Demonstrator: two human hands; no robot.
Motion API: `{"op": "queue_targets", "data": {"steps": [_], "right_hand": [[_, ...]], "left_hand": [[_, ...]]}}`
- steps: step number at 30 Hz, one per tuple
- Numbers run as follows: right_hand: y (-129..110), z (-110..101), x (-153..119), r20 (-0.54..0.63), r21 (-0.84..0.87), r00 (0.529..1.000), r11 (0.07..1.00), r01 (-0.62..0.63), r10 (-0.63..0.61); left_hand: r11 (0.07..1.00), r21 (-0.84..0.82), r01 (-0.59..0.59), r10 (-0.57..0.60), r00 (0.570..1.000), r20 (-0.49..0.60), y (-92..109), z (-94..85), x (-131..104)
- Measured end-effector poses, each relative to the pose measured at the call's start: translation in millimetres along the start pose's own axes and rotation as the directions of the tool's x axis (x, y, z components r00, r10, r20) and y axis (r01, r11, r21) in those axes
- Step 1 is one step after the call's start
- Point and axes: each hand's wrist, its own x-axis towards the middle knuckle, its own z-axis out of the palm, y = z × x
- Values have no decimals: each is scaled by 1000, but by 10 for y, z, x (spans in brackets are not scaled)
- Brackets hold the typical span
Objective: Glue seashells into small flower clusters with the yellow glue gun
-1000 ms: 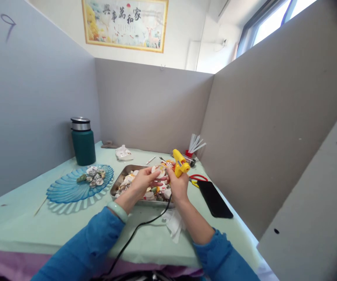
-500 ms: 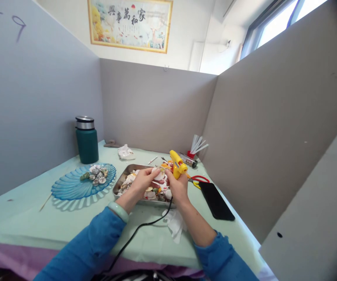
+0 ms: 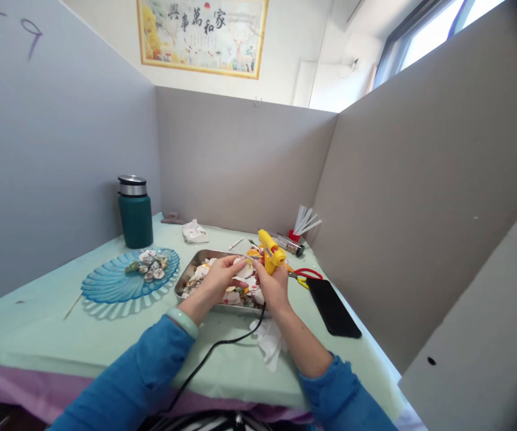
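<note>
My left hand [image 3: 218, 279] is closed, its thumb and fingers pinching a pale shell [image 3: 243, 267] above a metal tray [image 3: 181, 290]. Beside it, my right hand [image 3: 274, 286] is wrapped round a yellow glue gun [image 3: 271, 251], whose body tilts up and away from me. The fingertips of both hands nearly meet at the shell; whether the right ones touch it I cannot tell. A black cord [image 3: 222, 343] runs from the glue gun down toward me. Loose shells [image 3: 195, 278] fill the tray beneath, partly hidden by my hands.
A blue scalloped plate [image 3: 105, 286] holding a cluster of shells [image 3: 150, 263] lies at left, near a green flask [image 3: 135, 218]. At right are scissors [image 3: 307, 275], a black phone [image 3: 333, 306] and glue sticks [image 3: 304, 221]. Crumpled tissue [image 3: 269, 344] lies in front of the tray. Grey partitions [image 3: 244, 161] enclose the table.
The view has shifted slightly. Both hands stay close together over the tray, with the shell and the glue gun still held.
</note>
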Motion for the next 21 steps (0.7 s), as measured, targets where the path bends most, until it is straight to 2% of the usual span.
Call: {"op": "queue_targets", "data": {"steps": [8, 14, 21], "right_hand": [[-15, 1, 13, -14, 41, 997, 996, -77, 77], [-41, -1, -10, 38, 41, 998, 998, -51, 49], [-43, -9, -4, 19, 1, 998, 998, -57, 57]], "left_hand": [[998, -62, 25, -24, 999, 23, -53, -46, 42], [1000, 6, -1, 1, 1000, 2, -28, -26, 21], [997, 82, -10, 9, 1000, 12, -7, -21, -5]]}}
